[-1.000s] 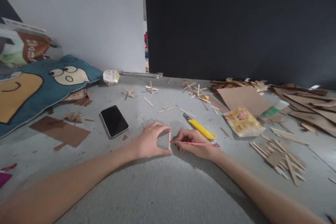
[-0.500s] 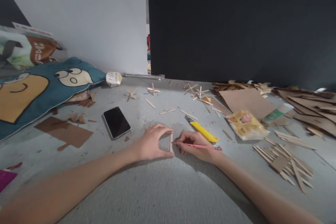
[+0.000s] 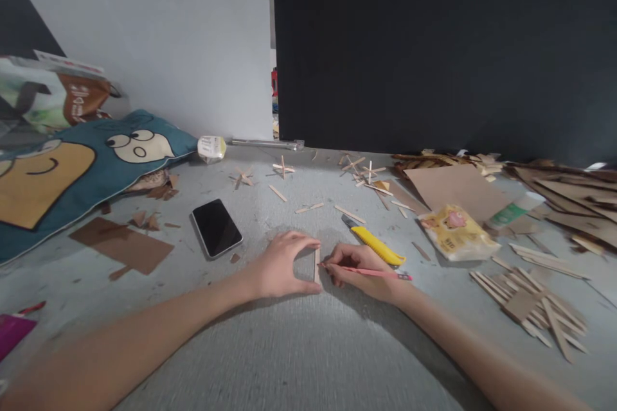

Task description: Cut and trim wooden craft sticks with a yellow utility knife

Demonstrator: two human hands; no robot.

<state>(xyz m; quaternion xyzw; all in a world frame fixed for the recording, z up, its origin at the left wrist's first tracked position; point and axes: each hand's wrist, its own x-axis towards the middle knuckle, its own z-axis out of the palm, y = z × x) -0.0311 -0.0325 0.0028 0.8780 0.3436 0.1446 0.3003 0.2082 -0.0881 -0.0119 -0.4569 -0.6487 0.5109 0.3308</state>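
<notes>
Between the thumb and fingers of my left hand [image 3: 284, 263] a short wooden craft stick [image 3: 317, 264] is held by its two ends, lying on the grey table. My right hand [image 3: 359, 268] is closed around a pink pencil [image 3: 378, 273], its tip at the middle of the stick. Just beyond my right hand lies a yellow utility knife [image 3: 378, 244] with its blade end pointing away to the left. To the left of my left hand rests a black-screened phone [image 3: 216, 228].
Joined stick pieces [image 3: 283, 168] and loose sticks lie farther back. At right are a tissue pack [image 3: 457, 231], a glue stick [image 3: 518, 210], a stick bundle [image 3: 525, 302] and cardboard sheets [image 3: 573, 199]. A blue cushion [image 3: 106, 167] and brown cardboard [image 3: 123, 244] are at left.
The whole view has shifted slightly, so everything appears a little farther right and lower. Both hands keep their grips, with the pencil tip staying at the stick.
</notes>
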